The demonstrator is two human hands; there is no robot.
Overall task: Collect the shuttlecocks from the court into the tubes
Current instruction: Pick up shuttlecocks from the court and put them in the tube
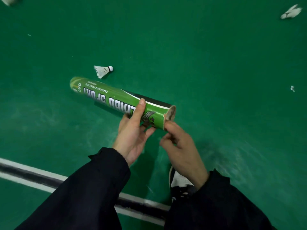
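Observation:
My left hand (134,130) grips a green shuttlecock tube (108,97) near its open end, thumb over the top and fingers underneath. The tube is held above the green court, its open mouth (171,115) pointing right. My right hand (179,146) is at that mouth, fingers curled, fingertips touching the rim; I cannot tell whether it holds anything. A white feather shuttlecock (103,71) lies on the floor just beyond the tube's far end. Another shuttlecock (291,13) lies at the top right, and part of a third (9,0) shows at the top left.
A white and black court line (33,176) crosses the lower left to centre. My shoe (178,181) stands beside it under my right wrist. Small feather scraps (292,88) dot the green floor (199,55).

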